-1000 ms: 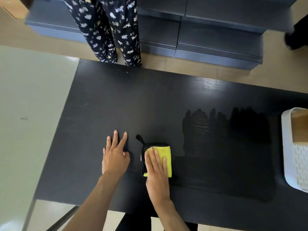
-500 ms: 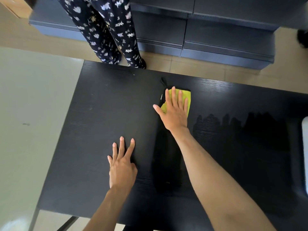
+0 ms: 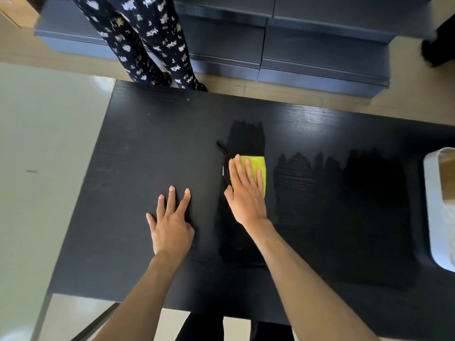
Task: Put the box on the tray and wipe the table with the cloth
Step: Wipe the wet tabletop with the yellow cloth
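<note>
Cloth: yellow-green, folded flat w/ black edging + loop, mid-table, under right hand, fingers flat and slightly spread, pressing not gripping. Left hand braced flat on dry side, fingers splayed, holding nothing. Step: wiping. Box looks already in white tray at right edge, partly cut off. Dark wet streaks cover right half + strip at cloth; left part looks dry. Next imo: shift lanes leftward, keep even pressure.
</note>
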